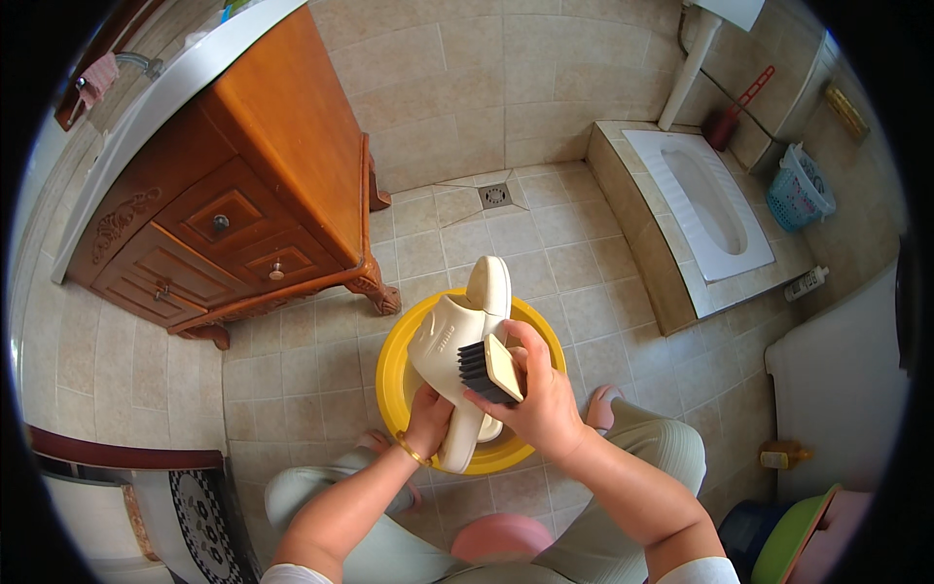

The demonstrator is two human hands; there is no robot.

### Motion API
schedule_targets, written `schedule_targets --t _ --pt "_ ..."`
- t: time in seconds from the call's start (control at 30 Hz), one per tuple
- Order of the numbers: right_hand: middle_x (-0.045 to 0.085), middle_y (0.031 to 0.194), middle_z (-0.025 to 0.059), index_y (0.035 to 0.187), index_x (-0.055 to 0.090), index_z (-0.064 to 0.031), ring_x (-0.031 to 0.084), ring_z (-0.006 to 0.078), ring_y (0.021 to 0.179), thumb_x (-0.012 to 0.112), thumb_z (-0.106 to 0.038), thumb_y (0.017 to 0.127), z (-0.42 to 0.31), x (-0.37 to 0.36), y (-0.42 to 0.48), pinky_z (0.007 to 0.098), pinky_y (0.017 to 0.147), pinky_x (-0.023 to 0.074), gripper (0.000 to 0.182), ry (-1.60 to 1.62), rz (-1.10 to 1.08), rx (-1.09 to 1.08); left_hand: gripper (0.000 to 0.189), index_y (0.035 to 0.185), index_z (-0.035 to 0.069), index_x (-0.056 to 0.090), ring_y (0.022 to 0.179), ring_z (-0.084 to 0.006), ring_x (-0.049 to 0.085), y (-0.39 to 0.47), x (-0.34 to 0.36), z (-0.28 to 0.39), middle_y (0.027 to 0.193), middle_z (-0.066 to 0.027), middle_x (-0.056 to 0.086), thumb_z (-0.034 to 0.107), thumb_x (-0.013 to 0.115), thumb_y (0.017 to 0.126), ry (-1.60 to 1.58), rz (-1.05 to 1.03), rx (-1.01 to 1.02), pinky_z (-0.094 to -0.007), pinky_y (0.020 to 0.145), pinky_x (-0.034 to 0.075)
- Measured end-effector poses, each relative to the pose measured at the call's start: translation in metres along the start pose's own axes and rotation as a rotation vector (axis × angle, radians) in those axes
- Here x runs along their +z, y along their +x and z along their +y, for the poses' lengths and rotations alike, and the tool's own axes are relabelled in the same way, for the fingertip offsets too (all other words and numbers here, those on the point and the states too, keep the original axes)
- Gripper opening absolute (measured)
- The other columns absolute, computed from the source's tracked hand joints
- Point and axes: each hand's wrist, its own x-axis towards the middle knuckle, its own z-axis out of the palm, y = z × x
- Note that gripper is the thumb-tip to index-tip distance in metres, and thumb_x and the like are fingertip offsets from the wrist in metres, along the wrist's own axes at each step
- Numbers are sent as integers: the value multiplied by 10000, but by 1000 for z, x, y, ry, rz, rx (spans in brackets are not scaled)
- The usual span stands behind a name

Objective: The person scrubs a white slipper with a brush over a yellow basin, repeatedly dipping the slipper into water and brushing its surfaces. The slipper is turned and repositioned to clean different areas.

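A cream-coloured slipper (454, 339) is tilted on its side above a yellow plastic basin (392, 365) on the floor. My left hand (430, 417) grips the slipper near its toe end, the fingers partly hidden inside it. In my right hand (543, 394) is a scrub brush (503, 370) with a cream back and dark bristles. Those bristles face the slipper's upper and appear to touch it. Part of another cream item (489, 429), perhaps the second slipper, shows in the basin under the held one.
A wooden vanity cabinet (292, 131) stands at the left, its carved foot close to the basin. Beyond the basin is a floor drain (495, 195). To the right are a raised squat toilet (704, 197), a blue basket (799, 190) and stacked basins (792, 540). A pink stool (502, 536) is beneath me.
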Motion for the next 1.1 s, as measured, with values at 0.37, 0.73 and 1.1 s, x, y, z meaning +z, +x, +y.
schedule_targets --t 0.37,0.73,1.1 --pt "696 946 123 1269 338 -64 712 256 862 865 -196 742 8 7 -8 345 736 561 757 12 -12 -10 287 1162 4 604 945 -126 617 -3 -1 -1 1070 -53 669 194 580 948 55 -19 33 -287 808 508" --pt "684 907 149 1337 343 -79 700 316 828 859 -210 735 2 0 5 376 716 555 804 126 9 18 278 1187 9 595 944 -123 622 -6 12 21 1085 -52 667 187 571 975 106 -10 94 -281 797 509" --pt "672 1017 172 1281 451 -51 685 351 910 824 -170 756 -2 16 -1 386 756 554 655 26 65 22 347 1246 16 571 938 -115 606 -9 11 18 1086 -53 652 265 555 1004 28 43 -16 -275 801 504"
